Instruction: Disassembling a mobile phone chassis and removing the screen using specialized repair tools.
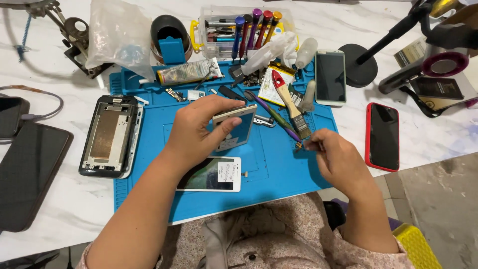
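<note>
While our left hand [199, 130] gripped the phone [235, 127] above the blue mat [279, 164], our right hand [334, 158] pinched a tiny part [299, 145]; steady, gentle fingers seemed wisest.

White marble table [438, 134] carries a blue mat [279, 169] and red phone [383, 136].

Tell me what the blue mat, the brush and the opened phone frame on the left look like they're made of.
The blue mat looks like soft matte silicone or rubber, with moulded compartments along its top. The brush seems to have a painted red and pale wooden handle, a dull metal band and dark bristles. The opened phone frame looks like bare silvery metal inside a dark, probably plastic, rim.
</note>
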